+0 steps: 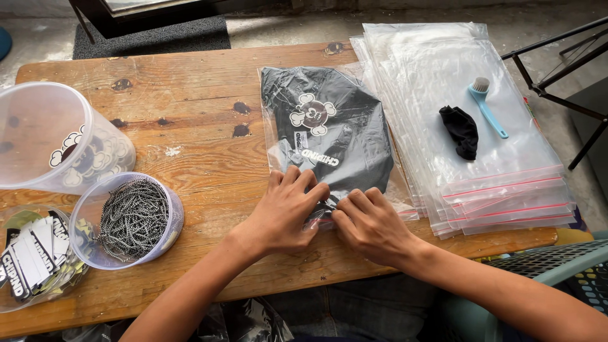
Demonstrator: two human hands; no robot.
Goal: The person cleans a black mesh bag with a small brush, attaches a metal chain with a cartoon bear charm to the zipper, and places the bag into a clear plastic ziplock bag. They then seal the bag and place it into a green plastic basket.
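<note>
Your left hand [288, 209] and right hand [370, 221] pressed side by side, fingers pinched on the near edge of the clear bag [329, 136] holding a black shirt, which stretched toward twelve o'clock. The wooden table [190, 126] stood on concrete floor [538, 19]; spare bags [462, 126] lay at two o'clock.

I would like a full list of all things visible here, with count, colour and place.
wooden table: one, brown, centre
bagged black garment: one, clear zip bag, table middle
empty zip bags: a stack, clear with pink strips, right
small brush: one, light blue, on the stack
black cloth: one, on the stack
tub of ball chains: one, clear, left
tipped tub of skull stickers: one, clear, far left
tub of tags: one, lower left
left hand: on bag's near edge
right hand: on bag's near edge
</note>
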